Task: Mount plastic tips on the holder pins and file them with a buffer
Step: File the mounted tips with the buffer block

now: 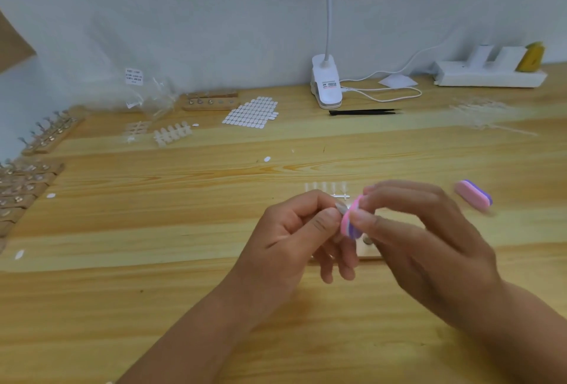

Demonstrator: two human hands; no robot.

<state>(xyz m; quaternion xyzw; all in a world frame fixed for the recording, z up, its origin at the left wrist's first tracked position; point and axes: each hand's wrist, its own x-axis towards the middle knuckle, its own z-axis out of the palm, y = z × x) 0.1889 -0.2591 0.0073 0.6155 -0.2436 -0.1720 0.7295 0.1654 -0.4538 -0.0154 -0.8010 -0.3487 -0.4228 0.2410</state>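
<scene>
1. Holder racks (21, 187), far left: wooden strips with metal pins, cut off by the frame edge, blurred.
2. Clear plastic bags (144, 98), far left by the wall; contents unreadable.
3. Tip strips (171, 135), white, lying just near of the bags.
4. Sheet of adhesive tabs (251, 112), flat on the table (153, 307).
5. Left hand (294, 230), centre near: thumb and forefinger pinch a plastic tip (340, 207). Only its greyish end shows, pointing right toward the buffer. Whether it sits on a pin cannot be told.
6. Clip lamp (326, 83), far centre; its neck leaves the frame at the top and the head is out of view.
7. Buffer (349, 219), pink and purple layers, touching the tip. Its long axis stands steeply, leaning from lower left to upper right, with both ends partly covered by fingers.
8. Tweezers (365, 112), black, long axis left to right, points to the right.
9. Holder block (368, 250), wooden, mostly hidden beneath the hands.
10. Right hand (414, 230), motion-blurred: thumb and fingers grip the buffer.
11. Second buffer (474, 195), lying apart on the right.
12. Power strip (491, 74), far right.
</scene>
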